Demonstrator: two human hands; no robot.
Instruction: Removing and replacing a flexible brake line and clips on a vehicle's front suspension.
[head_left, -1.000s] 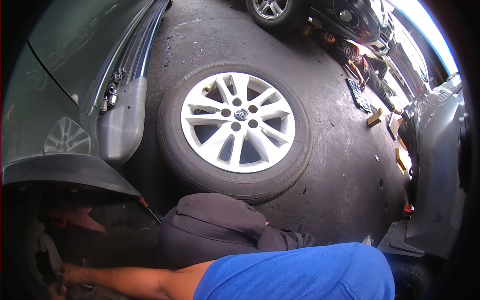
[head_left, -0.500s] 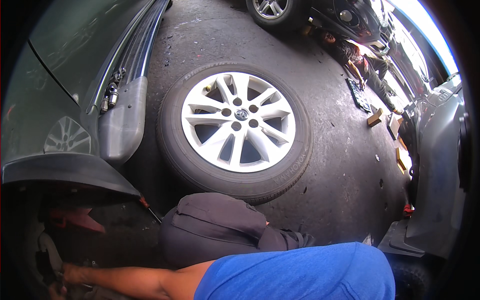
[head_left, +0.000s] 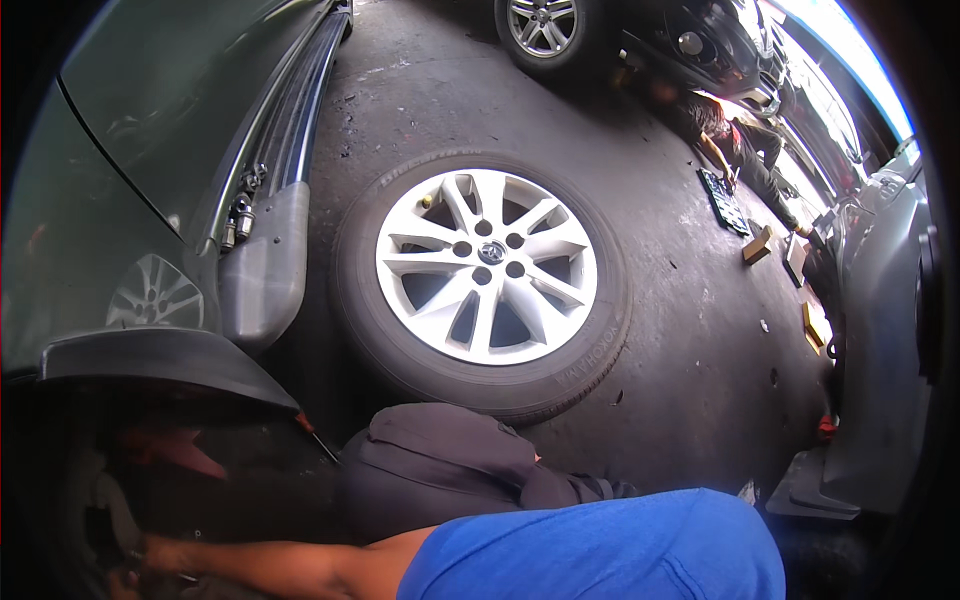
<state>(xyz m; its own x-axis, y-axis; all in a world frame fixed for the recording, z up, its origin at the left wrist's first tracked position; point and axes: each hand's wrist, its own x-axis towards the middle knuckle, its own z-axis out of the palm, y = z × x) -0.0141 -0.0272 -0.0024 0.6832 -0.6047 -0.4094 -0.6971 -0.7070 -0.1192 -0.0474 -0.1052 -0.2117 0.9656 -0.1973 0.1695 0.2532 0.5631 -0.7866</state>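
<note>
My right arm, in a blue short sleeve (head_left: 600,545), reaches across to the lower left. At its end my right hand (head_left: 165,552) is closed beside a greyish rounded part (head_left: 118,510) in the dark wheel well of a dark green vehicle; what its fingers hold is hidden. A thin metal piece (head_left: 188,576) shows by the wrist. Just below, at the picture's rim, part of my left hand (head_left: 122,583) appears, its fingers too dark to read. A red-handled screwdriver-like tool (head_left: 318,437) slants between the fender edge (head_left: 165,355) and my knee (head_left: 440,450).
A tyre on a silver alloy wheel (head_left: 490,255) lies flat before my knee. Several sockets (head_left: 240,215) sit on the side step (head_left: 270,260). Far right, another person (head_left: 740,145) lies by a black car, near a tool case (head_left: 722,200) and wooden blocks (head_left: 758,246). A silver vehicle (head_left: 880,330) stands right.
The view has shifted a little, so the wheel, side step and fender appear lower and farther right. Both hands stay at the wheel well.
</note>
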